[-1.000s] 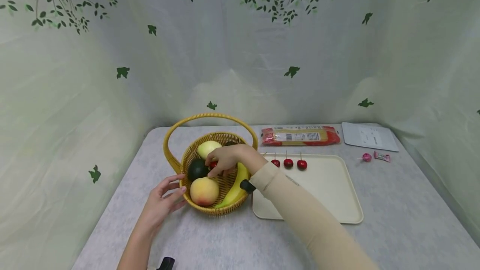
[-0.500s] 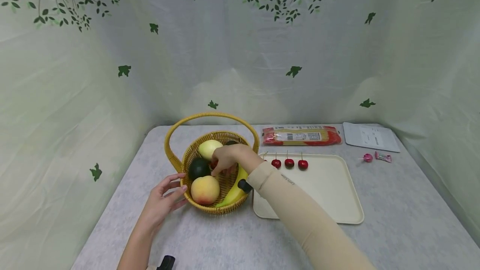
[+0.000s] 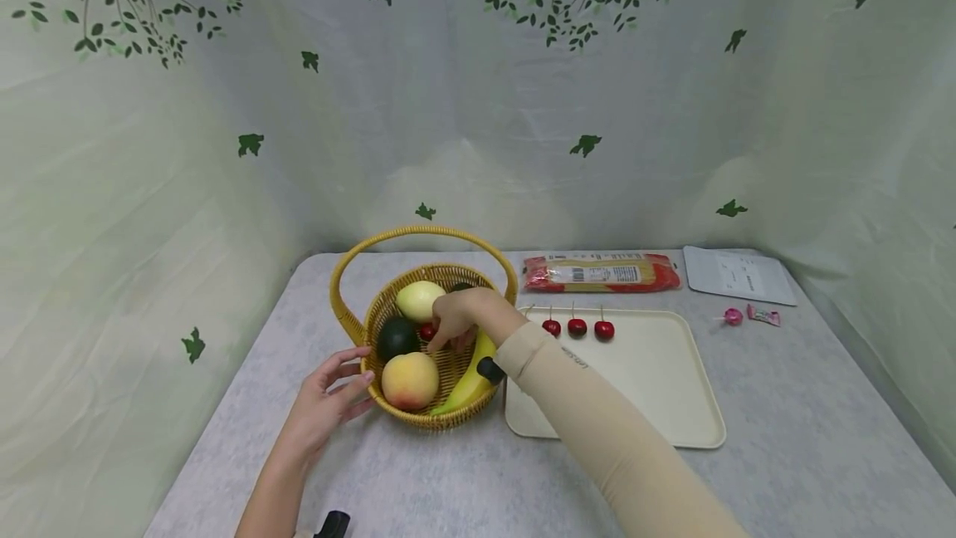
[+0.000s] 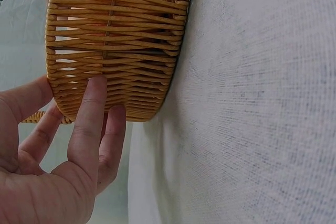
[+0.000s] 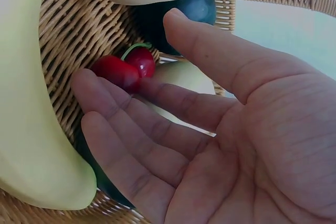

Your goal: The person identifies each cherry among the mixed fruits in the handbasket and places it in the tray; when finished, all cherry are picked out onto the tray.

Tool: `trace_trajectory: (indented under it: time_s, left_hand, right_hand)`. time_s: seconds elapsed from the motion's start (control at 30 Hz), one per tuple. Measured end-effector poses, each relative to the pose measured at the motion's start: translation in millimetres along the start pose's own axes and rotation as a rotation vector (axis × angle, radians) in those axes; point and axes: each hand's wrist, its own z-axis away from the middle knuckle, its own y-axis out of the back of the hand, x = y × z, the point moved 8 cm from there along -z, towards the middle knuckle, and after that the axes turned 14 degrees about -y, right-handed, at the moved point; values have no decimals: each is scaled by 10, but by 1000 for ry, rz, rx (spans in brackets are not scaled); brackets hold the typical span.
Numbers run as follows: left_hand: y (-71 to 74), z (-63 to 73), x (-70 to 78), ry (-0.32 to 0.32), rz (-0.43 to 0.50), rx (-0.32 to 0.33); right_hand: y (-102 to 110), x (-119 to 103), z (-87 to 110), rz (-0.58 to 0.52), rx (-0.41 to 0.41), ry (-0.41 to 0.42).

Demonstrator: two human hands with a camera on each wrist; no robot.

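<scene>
A wicker basket [image 3: 371,314] with a tall handle holds fruit. My left hand [image 3: 324,401] rests its fingers against the basket's outer left side; the left wrist view shows the fingertips on the weave. Inside the basket is my right hand [image 3: 459,318], its fingers loosely bent and thumb apart. In the right wrist view, its fingertips are at two red cherries [image 5: 118,72] with a green stem, and nothing is pinched. Around them lie a peach [image 3: 410,380], a dark green round fruit [image 3: 397,338], a pale yellow fruit [image 3: 418,300] and a banana [image 3: 470,384].
A cream tray [image 3: 642,388] right of the basket bears several cherries [image 3: 577,328] along its back; the right forearm crosses it. Behind lies a red-and-clear noodle-like packet [image 3: 601,272]. At the right are a pale pouch [image 3: 738,275], a lollipop [image 3: 733,316] and a pink wrapped candy [image 3: 763,316].
My right hand has drawn slightly right inside the basket, and more of the red cherries shows beside its fingers. The left hand stays at the basket's side.
</scene>
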Motion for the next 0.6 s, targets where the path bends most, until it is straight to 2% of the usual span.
trace_trajectory:
  time_s: [0.33,0.6]
  left_hand:
    - [-5,0,13,-9,-5,2]
    - [-8,1,8,-7,-7,2]
  right_hand:
    - [-4,49,-18,-34,-26,19]
    - [-18,56,-24,-4,-25,13]
